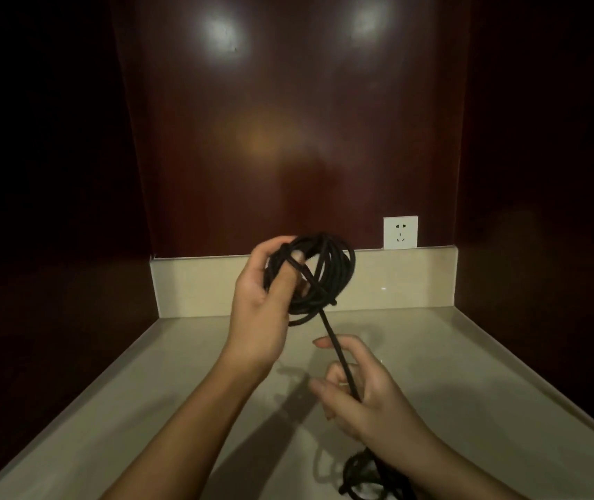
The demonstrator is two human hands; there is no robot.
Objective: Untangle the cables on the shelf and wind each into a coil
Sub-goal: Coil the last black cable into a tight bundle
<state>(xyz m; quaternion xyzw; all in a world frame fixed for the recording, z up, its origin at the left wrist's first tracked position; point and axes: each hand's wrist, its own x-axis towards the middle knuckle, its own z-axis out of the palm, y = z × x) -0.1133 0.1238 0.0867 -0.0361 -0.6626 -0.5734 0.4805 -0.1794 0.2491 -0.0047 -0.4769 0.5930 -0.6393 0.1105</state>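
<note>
Head view shows the left hand (259, 304) raised above the back of the shelf (165, 377), its fingers curled through a black coil (315, 274) of cable and the thumb pressed over the turns to keep them together. From the bottom of the coil a straight run of cable (338, 355) slants down to the right hand (356, 384), which pinches it loosely between thumb and curled fingers above the middle of the shelf. Past that hand the cable drops to a dark, unwound heap (364, 478) lying at the front edge of the shelf, partly cut off by the frame.

The likeliest trouble is in that heap: if it holds a knot or a crossed loop, pulling more line up could tighten it instead of freeing it. One strand already crosses the face of the coil at a slant, so new turns may lie unevenly and slip off the fingers. The right hand's light grip could also let the run slide or twist, feeding kinks into the coil. A white wall socket (400, 232) sits at the back edge, well clear of the work.
</note>
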